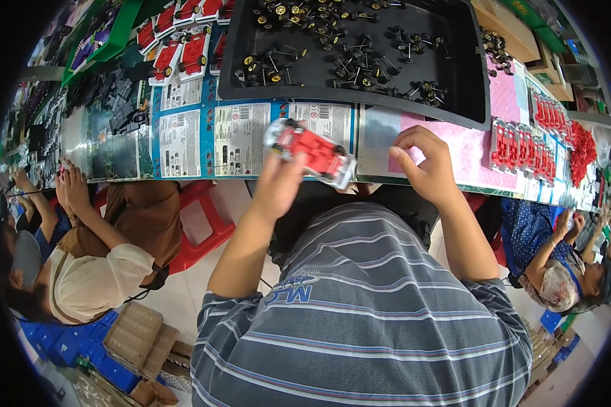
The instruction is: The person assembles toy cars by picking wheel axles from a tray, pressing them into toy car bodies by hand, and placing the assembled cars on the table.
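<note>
My left hand [278, 182] grips a toy car [313, 153] turned underside up, its red base facing me and its white body showing at the edges. The car is tilted and slightly blurred, above the near edge of the table. Over to the right, my right hand [429, 164] is held with bent fingers and the thumb apart, and nothing shows in it. Beyond both hands stands a black tray [414, 108] with many small wheel-and-axle sets [366, 68], some with yellow hubs. Printed card sheets [241, 139] lie under the car's left side.
Overturned red-and-white cars [193, 54] sit at the back left, beside grey and black parts [112, 102]. Rows of red car pieces [523, 149] and a red heap [582, 152] lie at right. Co-workers sit on both sides, one near a red stool [207, 234].
</note>
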`<state>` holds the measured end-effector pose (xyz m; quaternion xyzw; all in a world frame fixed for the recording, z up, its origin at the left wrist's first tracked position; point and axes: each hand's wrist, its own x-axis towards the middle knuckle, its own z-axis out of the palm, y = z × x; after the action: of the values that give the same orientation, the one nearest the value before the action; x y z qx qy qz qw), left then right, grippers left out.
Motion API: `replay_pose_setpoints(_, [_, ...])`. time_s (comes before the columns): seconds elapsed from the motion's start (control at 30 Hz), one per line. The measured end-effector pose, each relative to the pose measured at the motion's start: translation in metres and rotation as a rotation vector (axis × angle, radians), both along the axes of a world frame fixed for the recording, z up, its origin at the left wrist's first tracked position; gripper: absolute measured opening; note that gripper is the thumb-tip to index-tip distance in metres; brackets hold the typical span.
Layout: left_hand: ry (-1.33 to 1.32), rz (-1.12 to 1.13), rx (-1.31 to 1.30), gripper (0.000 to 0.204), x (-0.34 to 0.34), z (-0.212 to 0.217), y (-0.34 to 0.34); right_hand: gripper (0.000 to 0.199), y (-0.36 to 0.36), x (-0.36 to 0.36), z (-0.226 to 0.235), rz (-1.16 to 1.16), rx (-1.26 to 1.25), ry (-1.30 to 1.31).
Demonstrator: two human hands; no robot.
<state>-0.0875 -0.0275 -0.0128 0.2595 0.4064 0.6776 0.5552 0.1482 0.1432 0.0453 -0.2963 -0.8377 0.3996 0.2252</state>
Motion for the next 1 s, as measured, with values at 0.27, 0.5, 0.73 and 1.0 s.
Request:
replay_pose_setpoints(0.27, [0.225,0.445,-0.168,0.035,-0.13,0.027,-0.029,0.014,0.0,0.011,-0.039,-0.19,0.09,-0.007])
replay_pose_setpoints(0.5, [0.486,0.54,-0.634,0.03,-0.234,0.023,-0.034,0.015,0.005,0.009,-0.044,-0.139,0.194,0.0])
replay_pose_setpoints(0.73, [0.953,0.427,-0.871,0.042,-0.297,0.013,-0.033,0.012,0.005,0.019,-0.038,-0.11,0.158,0.042])
replay_pose_setpoints(1.0, [1.854,0.454,-0.846,0.038,-0.255,0.037,-0.027,0.015,0.019,0.091,-0.008,-0.488,0.35,-0.02])
